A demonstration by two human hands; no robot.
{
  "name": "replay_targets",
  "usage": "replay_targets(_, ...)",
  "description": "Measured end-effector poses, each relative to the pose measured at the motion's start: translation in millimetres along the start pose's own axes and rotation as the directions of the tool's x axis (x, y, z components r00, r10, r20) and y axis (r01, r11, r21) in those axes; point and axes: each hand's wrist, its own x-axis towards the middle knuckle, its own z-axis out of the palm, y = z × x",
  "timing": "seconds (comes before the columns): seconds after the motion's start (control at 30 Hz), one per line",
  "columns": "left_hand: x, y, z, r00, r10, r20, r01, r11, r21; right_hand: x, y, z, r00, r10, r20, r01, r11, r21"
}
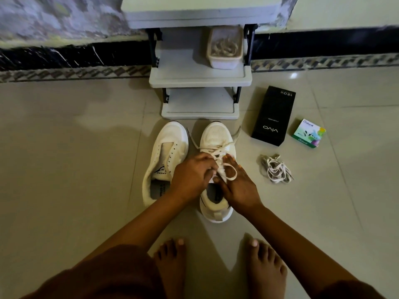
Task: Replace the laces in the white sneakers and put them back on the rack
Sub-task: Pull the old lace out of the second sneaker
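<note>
— Where are the hands?
— I see both over the laced sneaker [216,134], which stands on the floor just in front of the rack [200,80]. The left hand [192,175] has its fingers curled round the lace [218,148]. The right hand [237,186] pinches it between thumb and fingers, with a loop across them.
— And the other shoe?
— The unlaced sneaker [170,143] sits just beside it. A loose lace bundle [276,169] lies near a black box [274,117].
</note>
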Motion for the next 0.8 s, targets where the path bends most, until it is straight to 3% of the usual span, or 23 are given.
replay_targets(0.1,8,6,-7,1.000,0.000,-0.010,0.000,0.998,-0.070,1,1,-1,0.999,-0.017,0.028,0.018,0.999,-0.034)
replay_targets(0.27,14,20,-19,0.995,-0.085,0.056,0.100,0.916,-0.388,1,-1,-2,1.000,-0.018,0.007,0.019,0.999,-0.035)
replay_targets(0.5,5,-1,-2,0.998,-0.020,0.064,0.021,1.000,-0.011,3,2,2,1.000,-0.025,-0.015,0.025,1.000,0.011)
replay_targets(0.63,8,4,-1,1.000,0.012,0.026,-0.012,1.000,-0.025,4,6,4,0.998,-0.057,-0.011,0.057,0.998,-0.001)
replay_targets(0.8,13,11,-13,0.994,-0.058,0.090,0.087,0.929,-0.361,4,2,2,0.998,-0.058,-0.016,0.057,0.998,-0.022)
